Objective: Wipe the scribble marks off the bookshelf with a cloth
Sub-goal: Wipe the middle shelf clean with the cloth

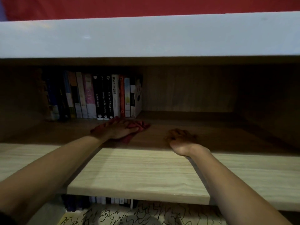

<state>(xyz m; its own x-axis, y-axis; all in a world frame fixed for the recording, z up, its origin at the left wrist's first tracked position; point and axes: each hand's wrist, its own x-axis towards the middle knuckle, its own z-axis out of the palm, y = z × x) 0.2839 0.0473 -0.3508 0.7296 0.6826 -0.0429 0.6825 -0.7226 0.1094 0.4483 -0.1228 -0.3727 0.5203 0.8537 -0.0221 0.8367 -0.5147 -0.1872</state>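
Head view, looking into a dim bookshelf [146, 168]. Pressing the red cloth [142, 125] flat onto the wooden shelf board with the left hand [121, 129], fingers lying straight over it, just in front of a row of upright books [103, 96]. Resting the right hand [181, 138] on the same board, apart from the cloth, fingers loosely bent and gripping nothing. Showing black scribble marks [129, 215] on a pale surface below the board's front edge.

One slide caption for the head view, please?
Left hand presses a red cloth on the shelf; right hand rests nearby.
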